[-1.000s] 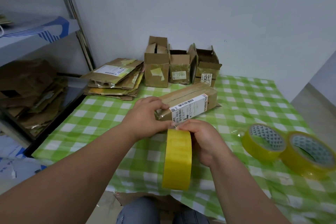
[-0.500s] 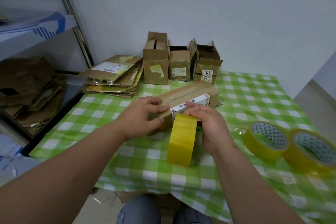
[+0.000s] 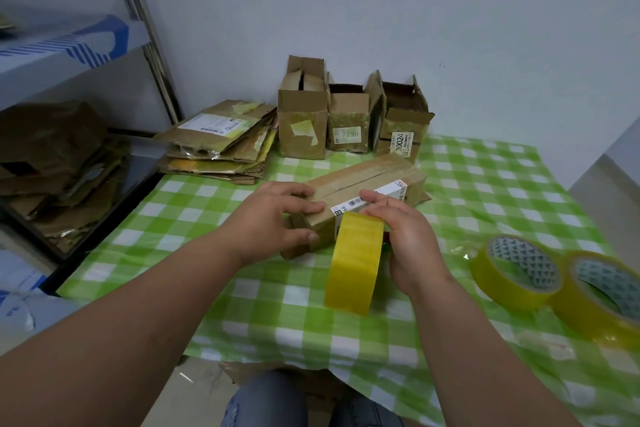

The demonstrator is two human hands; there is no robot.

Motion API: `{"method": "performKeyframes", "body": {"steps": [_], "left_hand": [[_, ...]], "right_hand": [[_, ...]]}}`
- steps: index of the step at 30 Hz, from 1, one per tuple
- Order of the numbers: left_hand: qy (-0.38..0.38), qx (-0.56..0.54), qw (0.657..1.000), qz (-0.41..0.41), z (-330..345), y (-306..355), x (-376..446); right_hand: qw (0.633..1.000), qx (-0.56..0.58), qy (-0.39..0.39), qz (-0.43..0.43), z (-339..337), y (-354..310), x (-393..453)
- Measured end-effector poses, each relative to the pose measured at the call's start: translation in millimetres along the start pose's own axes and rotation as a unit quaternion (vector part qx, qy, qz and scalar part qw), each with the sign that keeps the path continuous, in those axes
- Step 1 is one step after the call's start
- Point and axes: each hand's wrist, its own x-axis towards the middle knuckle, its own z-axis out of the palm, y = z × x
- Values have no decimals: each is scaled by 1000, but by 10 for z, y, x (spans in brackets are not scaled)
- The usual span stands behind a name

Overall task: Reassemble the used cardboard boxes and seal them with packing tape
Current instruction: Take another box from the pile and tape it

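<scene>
Green and white squares cover the table (image 3: 485, 191), which stands against a pale wall. Its near edge and right side run out of the picture.

On it lies a long brown box (image 3: 367, 180). The box points from near-left to far-right, and its closed top flaps meet in a line running the long way. A white label (image 3: 377, 198) with a barcode sits on its right side, but part of the print is hidden behind a hand. The near end of the box is hidden too.

The left hand (image 3: 273, 218) holds the near end of the box, fingers curled over the top and thumb on the end face. The right hand (image 3: 401, 236) holds a yellow tape roll (image 3: 356, 260) that stands on its edge just in front of the box. The fingers wrap round the far side of the roll, so most of them cannot be seen. One finger lies on the label.

Two more tape rolls (image 3: 519, 274) lie flat at the right, touching each other. The outer one is cut off by the edge.

At the back stand three small open boxes (image 3: 349, 118) in a row by the wall. Beside them on the left is a pile of flat cardboard (image 3: 221, 142). More flat cardboard (image 3: 59, 163) lies lower down on the far left, dark and blurry. Above it is a shelf (image 3: 69, 45), also blurry.
</scene>
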Motion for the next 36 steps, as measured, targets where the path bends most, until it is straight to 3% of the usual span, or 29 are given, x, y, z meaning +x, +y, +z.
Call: {"method": "performKeyframes", "body": {"steps": [8,12,15,20,28,36], "left_hand": [[70,36,997,4,168,101,8],[29,35,997,-60,110,190,65],[-44,-47,988,-140,24,276,104],[-1,-56,988,-141,-66,281,64],[30,-117,982,-143,-502,176,-165],[11,-137,982,-128,-655,22,-262]], "right_hand": [[999,27,2,19,25,14,-33],[1000,24,-3,11,17,1,-57],[1000,16,-5,-7,28,-28,-84],[996,19,40,-72,11,-36,-162],[975,170,116,-78,-237,-169,-222],[983,179,9,-40,-188,-252,-490]]}}
